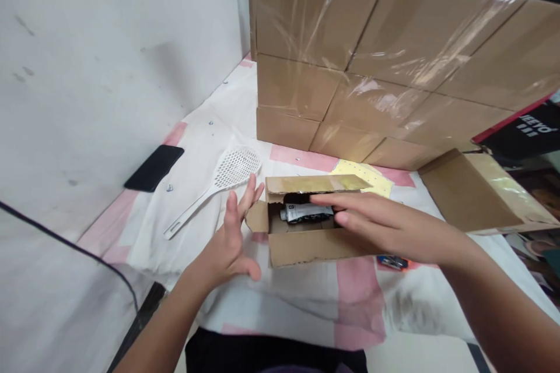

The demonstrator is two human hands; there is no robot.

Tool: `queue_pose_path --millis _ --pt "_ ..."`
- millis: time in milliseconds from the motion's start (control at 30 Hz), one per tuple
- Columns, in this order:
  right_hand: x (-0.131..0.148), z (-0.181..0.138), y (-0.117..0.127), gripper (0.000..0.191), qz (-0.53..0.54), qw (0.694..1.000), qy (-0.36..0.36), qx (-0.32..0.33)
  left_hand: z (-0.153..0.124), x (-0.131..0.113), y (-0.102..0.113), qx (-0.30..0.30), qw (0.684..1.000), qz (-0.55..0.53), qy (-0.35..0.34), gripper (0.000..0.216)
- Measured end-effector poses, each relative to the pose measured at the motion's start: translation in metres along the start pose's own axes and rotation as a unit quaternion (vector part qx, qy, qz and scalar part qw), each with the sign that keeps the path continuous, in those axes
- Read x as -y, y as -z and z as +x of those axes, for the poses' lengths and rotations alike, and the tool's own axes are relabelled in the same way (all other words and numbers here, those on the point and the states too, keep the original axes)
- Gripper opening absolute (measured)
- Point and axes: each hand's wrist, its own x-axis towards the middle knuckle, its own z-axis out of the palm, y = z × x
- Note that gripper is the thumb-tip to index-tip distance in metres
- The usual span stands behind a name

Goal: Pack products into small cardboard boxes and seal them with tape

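A small open cardboard box [306, 247] lies on the cloth in front of me, its flaps folded outward. Inside it rests a silver-grey and black tube [308, 212], its cap end to the left. My right hand [385, 224] reaches over the box's right part, fingers stretched out beside and above the tube's right end; whether they touch it I cannot tell. Just left of the box, my left hand [234, 242] holds nothing, fingers spread near the left flap. A white slotted skimmer [236, 168] lies beyond my left hand.
A wall of tape-wrapped cardboard boxes [332, 81] stands behind. A black phone [154, 168] lies near the white wall. At right are another open carton [472, 195] and a black bag [525, 128]. A small orange-and-blue packet [394, 262] sits below my right hand.
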Motion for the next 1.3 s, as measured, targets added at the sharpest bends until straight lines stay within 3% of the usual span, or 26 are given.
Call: queue_pose_path --millis 100,167,233,300,367,400,500,700,800,900,967,1067,1133,1233,1300 --pt "-0.028 -0.038 -0.003 0.032 0.0 0.992 -0.039 -0.124 0.003 -0.001 -0.002 0.029 0.998 0.043 -0.048 0.145" --pt "-0.051 -0.046 -0.011 0.032 -0.003 0.989 -0.044 -0.14 0.009 -0.006 -0.006 0.063 0.988 0.115 -0.087 0.142" --pt "-0.068 -0.044 -0.018 0.033 0.011 0.989 -0.037 -0.141 0.015 -0.013 -0.009 0.092 0.971 0.183 -0.12 0.119" --pt "-0.076 -0.04 -0.024 0.034 0.034 0.987 -0.027 -0.157 0.02 -0.019 -0.012 0.085 0.963 0.218 -0.135 0.078" --pt "-0.079 -0.038 -0.03 0.035 0.069 0.977 -0.01 -0.2 0.023 -0.024 -0.016 0.019 0.967 0.232 -0.104 0.047" --pt "-0.08 -0.038 -0.034 0.036 0.098 0.969 0.001 -0.226 0.024 -0.026 -0.018 -0.031 0.969 0.233 -0.074 0.043" --pt "-0.086 -0.042 -0.05 0.045 0.205 0.936 0.02 -0.287 0.031 -0.03 -0.026 -0.141 0.969 0.201 0.033 0.058" --pt "-0.09 -0.037 -0.089 0.057 0.303 0.899 -0.056 -0.312 0.046 -0.027 -0.032 -0.125 0.969 0.181 0.113 0.069" --pt "-0.081 -0.035 -0.096 0.054 0.3 0.891 -0.079 -0.33 0.048 -0.03 -0.032 -0.124 0.953 0.255 0.103 0.062" --pt "-0.077 -0.048 -0.092 0.048 0.223 0.879 -0.086 -0.413 0.053 -0.038 -0.032 -0.093 0.915 0.39 0.043 0.045" --pt "-0.085 -0.066 -0.088 0.046 0.139 0.845 -0.105 -0.506 0.057 -0.043 -0.034 -0.036 0.897 0.441 0.013 0.047" --pt "-0.117 -0.098 -0.091 0.06 0.084 0.753 -0.198 -0.622 0.063 -0.043 -0.039 0.046 0.885 0.462 0.005 0.065" --pt "-0.144 -0.114 -0.098 0.067 0.174 0.737 -0.246 -0.605 0.064 -0.037 -0.042 0.089 0.878 0.469 0.012 0.066" --pt "-0.173 -0.126 -0.108 0.057 0.348 0.796 -0.239 -0.434 0.067 -0.022 -0.039 0.126 0.869 0.478 0.008 0.061" --pt "-0.177 -0.125 -0.111 0.051 0.382 0.825 -0.206 -0.361 0.07 -0.015 -0.031 0.145 0.869 0.473 -0.005 0.06"
